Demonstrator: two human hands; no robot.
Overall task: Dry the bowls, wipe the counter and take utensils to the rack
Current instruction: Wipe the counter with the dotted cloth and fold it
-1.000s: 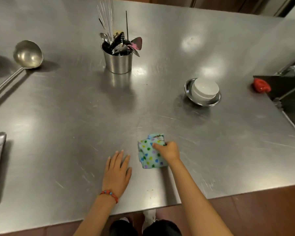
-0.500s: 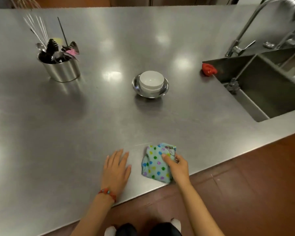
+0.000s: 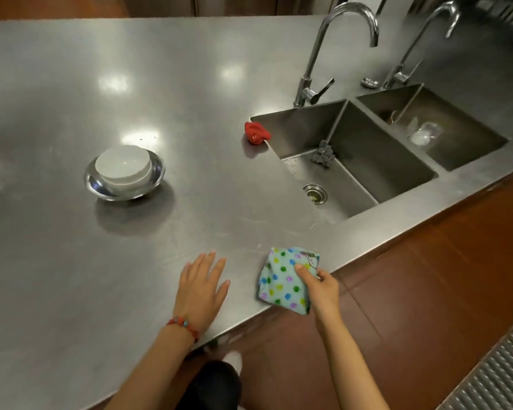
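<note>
At the near edge of the brushed stainless-steel counter (image 3: 71, 261), around six o'clock, the left hand (image 3: 203, 287) lies flat on the metal with straight fingers slightly spread, a red beaded bracelet (image 3: 182, 326) on its wrist. Just beside it, toward five o'clock, the right hand (image 3: 320, 287) grips a folded pale-blue cloth with coloured dots (image 3: 285, 279), thumb on top and fingers curled round its right edge; the cloth rests on the counter with its near corner overhanging the edge. Farther off, at about ten o'clock, a white ceramic bowl (image 3: 122, 167) sits upside down inside a shiny steel bowl (image 3: 101, 184), well apart from both hands. At one o'clock a crumpled red rag (image 3: 256, 133) lies touching the corner of the double stainless-steel sink (image 3: 365, 161), and a grey wire scourer (image 3: 323, 153) sits in the nearer basin. Beyond the sink, two curved chrome taps (image 3: 317, 54) rise at one to two o'clock.
</note>
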